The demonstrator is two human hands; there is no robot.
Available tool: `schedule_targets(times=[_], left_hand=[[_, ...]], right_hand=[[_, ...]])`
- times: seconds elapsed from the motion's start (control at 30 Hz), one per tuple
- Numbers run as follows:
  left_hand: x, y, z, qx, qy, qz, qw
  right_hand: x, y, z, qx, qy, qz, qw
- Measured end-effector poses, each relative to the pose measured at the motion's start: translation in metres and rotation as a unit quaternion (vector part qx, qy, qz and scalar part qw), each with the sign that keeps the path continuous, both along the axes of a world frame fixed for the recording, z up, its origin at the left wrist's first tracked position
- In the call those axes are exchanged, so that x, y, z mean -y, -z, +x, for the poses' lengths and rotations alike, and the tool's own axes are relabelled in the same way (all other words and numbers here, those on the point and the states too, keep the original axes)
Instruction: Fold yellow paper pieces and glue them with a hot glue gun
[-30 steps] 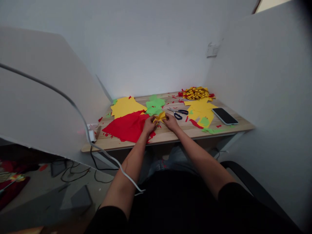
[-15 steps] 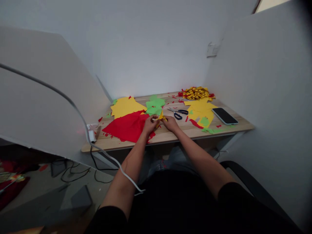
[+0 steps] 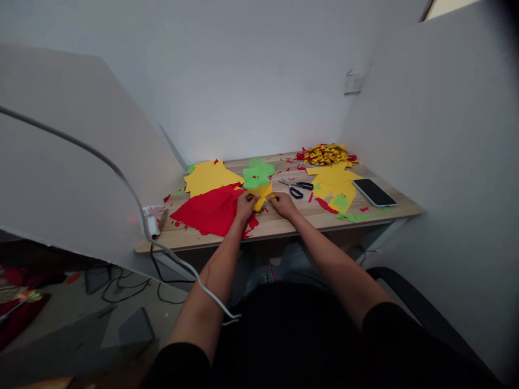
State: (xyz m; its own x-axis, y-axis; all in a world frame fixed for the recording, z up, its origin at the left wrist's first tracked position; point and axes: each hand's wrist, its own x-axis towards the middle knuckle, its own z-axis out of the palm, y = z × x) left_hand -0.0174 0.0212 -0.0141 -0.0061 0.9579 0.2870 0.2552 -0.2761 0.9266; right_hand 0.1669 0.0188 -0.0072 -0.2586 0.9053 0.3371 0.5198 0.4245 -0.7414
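Between my two hands a small yellow cut-out piece (image 3: 263, 195) is spread open, thin like paper or felt, with pointed corners. My left hand (image 3: 245, 206) pinches its left side, and my right hand (image 3: 282, 204) pinches the right. Under and beside my left hand lies a large red sheet (image 3: 208, 210). Just beyond the yellow piece sit green sheets (image 3: 258, 174). A pair of scissors (image 3: 297, 189) with dark handles rests, blades parted, to the right of the piece, near my right hand.
A yellow sheet (image 3: 213, 178) lies at the back left and another yellow sheet (image 3: 334, 183) at the right. Behind that is a heap of yellow and red strips (image 3: 328, 155). A phone (image 3: 373, 193) lies near the right edge. A white cable (image 3: 133, 186) crosses the left side.
The yellow piece was folded or bunched between my fingers and is now spread flatter. My left hand has moved slightly left, away from my right hand.
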Motion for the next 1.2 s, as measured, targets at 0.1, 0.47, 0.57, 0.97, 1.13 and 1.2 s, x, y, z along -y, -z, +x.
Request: schedule_targets(times=[0.1, 0.47, 0.57, 0.97, 1.13, 1.2], left_hand=[[0.000, 0.000, 0.000, -0.008, 0.001, 0.003, 1.000], [0.000, 0.000, -0.001, -0.028, -0.001, 0.016, 0.999], [0.000, 0.001, -0.001, -0.030, -0.001, 0.015, 0.999], [-0.003, 0.004, -0.003, -0.029, -0.009, -0.011, 0.999], [-0.002, 0.003, -0.003, -0.009, -0.005, -0.008, 1.000], [-0.002, 0.002, -0.003, -0.002, -0.003, -0.006, 1.000]], right_hand=[[-0.001, 0.000, -0.001, 0.011, -0.011, -0.006, 1.000], [-0.008, 0.004, -0.001, 0.056, -0.021, -0.060, 0.996], [-0.007, 0.003, -0.001, 0.061, -0.023, -0.074, 0.995], [-0.009, 0.007, 0.001, -0.005, -0.064, -0.071, 0.995], [-0.011, 0.007, 0.003, -0.049, -0.085, -0.059, 0.993], [-0.011, 0.007, 0.003, -0.064, -0.091, -0.056, 0.992]])
